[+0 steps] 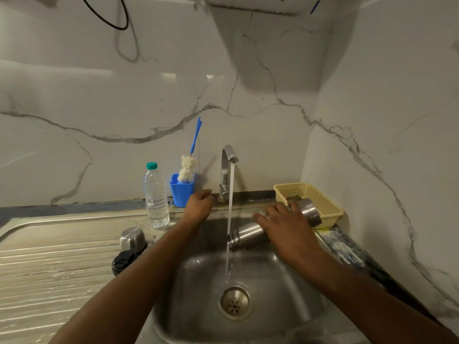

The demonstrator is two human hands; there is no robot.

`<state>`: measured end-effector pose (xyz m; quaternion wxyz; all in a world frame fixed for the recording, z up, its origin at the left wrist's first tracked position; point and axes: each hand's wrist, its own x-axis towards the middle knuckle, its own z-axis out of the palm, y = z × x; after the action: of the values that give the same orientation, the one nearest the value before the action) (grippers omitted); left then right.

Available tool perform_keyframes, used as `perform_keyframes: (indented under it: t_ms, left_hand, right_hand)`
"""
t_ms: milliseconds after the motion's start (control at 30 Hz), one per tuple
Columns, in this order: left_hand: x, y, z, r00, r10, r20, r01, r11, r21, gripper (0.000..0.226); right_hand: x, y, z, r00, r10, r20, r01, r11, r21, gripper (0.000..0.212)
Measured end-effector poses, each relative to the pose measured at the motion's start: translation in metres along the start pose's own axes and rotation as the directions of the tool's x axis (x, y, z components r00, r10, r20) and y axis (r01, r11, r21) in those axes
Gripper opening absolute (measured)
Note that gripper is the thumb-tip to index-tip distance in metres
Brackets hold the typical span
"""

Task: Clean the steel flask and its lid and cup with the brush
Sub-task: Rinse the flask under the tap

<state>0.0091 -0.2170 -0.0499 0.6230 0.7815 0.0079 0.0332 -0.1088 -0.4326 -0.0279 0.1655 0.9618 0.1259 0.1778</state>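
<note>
Two hands are shown over the sink (198,281). The steel flask (244,235) is gripped around its body by the right hand (285,219) and held nearly horizontal. Its threaded mouth projects left of the grip, touching the water stream (229,207) from the tap (227,170). Its base extends beyond the fingers, just beside the yellow basket (320,197).

The left hand (198,203) is held with fingers curled near the tap base, with nothing visibly grasped. The bottle brush (187,167) stands untouched in a blue holder (181,191) just beyond it. The steel cup (132,238) and black lid (123,261) lie well left of the grip.

Slippage of the wet steel into the basin is judged possible. Splashing may also be caused if water glances off the neck.
</note>
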Motion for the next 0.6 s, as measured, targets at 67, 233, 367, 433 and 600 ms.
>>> perform_keyframes:
  t_ms: [67, 233, 367, 433, 600]
  left_hand:
    - [0.017, 0.013, 0.006, 0.999, -0.012, 0.047, 0.011, 0.999, 0.04, 0.044]
    - [0.046, 0.027, 0.02, 0.996, -0.054, 0.074, 0.04, 0.983, 0.181, 0.023]
    - [0.055, 0.02, 0.025, 0.996, -0.073, 0.05, 0.069, 0.995, 0.066, 0.03]
    - [0.054, 0.019, 0.028, 0.996, -0.046, 0.08, 0.042, 0.998, 0.051, 0.031]
    - [0.047, 0.028, 0.028, 0.987, -0.01, 0.16, -0.006, 0.995, 0.095, 0.041]
  right_hand:
    - [-0.006, 0.0, 0.006, 0.998, 0.024, 0.056, -0.029, 0.997, 0.077, 0.07]
    - [-0.017, -0.001, 0.023, 0.985, 0.058, 0.161, -0.09, 0.975, 0.202, 0.077]
    - [-0.014, 0.002, 0.024, 0.986, 0.061, 0.153, -0.094, 0.971, 0.218, 0.078]
    - [-0.012, 0.005, 0.024, 0.989, 0.054, 0.137, -0.083, 0.973, 0.214, 0.079]
    - [-0.01, 0.005, 0.027, 0.991, 0.054, 0.12, -0.08, 0.971, 0.224, 0.08]
